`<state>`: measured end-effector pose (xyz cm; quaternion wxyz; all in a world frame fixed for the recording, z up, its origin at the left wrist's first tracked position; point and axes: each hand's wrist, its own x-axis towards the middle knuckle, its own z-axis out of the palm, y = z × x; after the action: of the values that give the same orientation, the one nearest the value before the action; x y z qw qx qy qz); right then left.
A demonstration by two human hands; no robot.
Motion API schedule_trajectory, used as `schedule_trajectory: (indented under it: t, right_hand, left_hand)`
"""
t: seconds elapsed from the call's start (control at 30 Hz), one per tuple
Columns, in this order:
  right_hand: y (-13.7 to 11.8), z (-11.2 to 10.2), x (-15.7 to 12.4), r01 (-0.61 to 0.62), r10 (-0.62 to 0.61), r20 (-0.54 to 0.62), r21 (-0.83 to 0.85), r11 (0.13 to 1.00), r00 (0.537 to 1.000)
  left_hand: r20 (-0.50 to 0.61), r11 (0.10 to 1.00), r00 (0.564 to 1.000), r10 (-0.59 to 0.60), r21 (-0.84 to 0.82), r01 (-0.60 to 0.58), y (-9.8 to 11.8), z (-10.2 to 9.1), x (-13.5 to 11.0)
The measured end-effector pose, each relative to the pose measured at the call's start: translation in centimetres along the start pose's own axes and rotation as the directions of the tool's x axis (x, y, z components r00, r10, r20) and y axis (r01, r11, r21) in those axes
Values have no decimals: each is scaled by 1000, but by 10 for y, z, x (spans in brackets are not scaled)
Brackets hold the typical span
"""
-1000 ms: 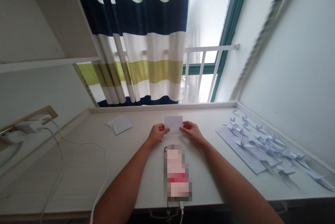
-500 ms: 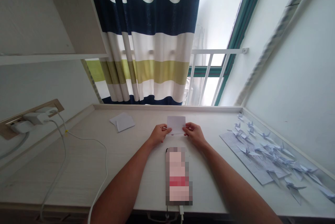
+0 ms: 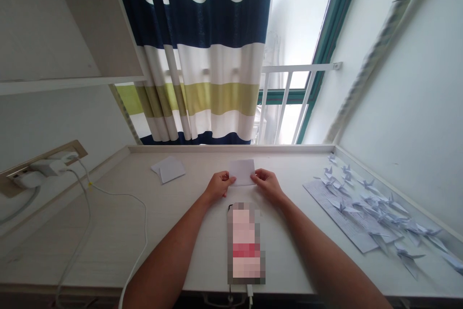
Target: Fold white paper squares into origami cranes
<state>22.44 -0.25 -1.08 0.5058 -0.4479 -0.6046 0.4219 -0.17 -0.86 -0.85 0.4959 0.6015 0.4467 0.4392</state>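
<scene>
Left hand and right hand pinch opposite edges of a white paper slip — thumbs on top, grip firm, slip held flat between them; can't tell if it touches the desk. Pixelated phone just below the hands. Loose paper squares off left — paper cranes on a printed sheet off right.

Two bare forearms angle inward from the bottom of the view, wrists gently bent. The left hand and right hand face each other just apart, their fingers and thumbs pinched.
</scene>
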Motion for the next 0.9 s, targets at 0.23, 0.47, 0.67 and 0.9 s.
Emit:
schedule_trajectory:
  t: [0.23,0.47,0.67,0.9]
  right_hand:
    - [-8,1,-4,-33,32,41,31,999,999]
    - [-20,3,-9,-53,47,80,77,996,996]
    - [-24,3,-10,-69,59,107,90,994,992]
    - [-28,1,-11,-120,67,213,249,961,975]
  left_hand:
    - [-8,1000,1000,8,-27,-8,5,-1,-2]
    - [-170,985,985,16,-164,-44,2,-2,1]
    - [-100,984,995,-29,-180,10,4,-4,1]
    - [-33,993,998,-61,-101,57,5,-4,-2]
